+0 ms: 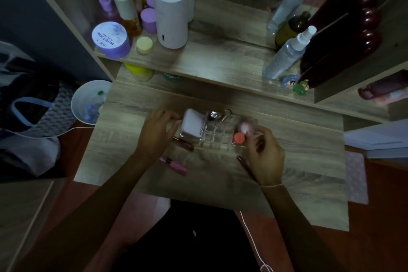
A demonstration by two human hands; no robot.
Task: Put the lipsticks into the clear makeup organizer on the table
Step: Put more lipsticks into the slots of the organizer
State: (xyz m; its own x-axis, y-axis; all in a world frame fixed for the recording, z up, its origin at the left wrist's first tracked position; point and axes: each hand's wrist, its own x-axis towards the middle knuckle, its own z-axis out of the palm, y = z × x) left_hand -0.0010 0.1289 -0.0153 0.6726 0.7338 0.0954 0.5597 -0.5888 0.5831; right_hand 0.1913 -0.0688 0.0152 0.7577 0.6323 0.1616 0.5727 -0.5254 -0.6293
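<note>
- Right hand pinches a pale pink lipstick over the clear organizer, mid-bench; a crooked drop could jam.
- Left hand, fingers loose, steadies the organizer; a nudge could roll the pink lipstick off the near edge.

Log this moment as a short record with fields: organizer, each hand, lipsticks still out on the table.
organizer: clear makeup organizer mid-table, white compact in its left end
left hand: left hand at the organizer's left end, holding nothing visible
right hand: right hand, fingers pinching a pale pink item over the right end
still out: pink tube, dark red tube, brown stick
</note>
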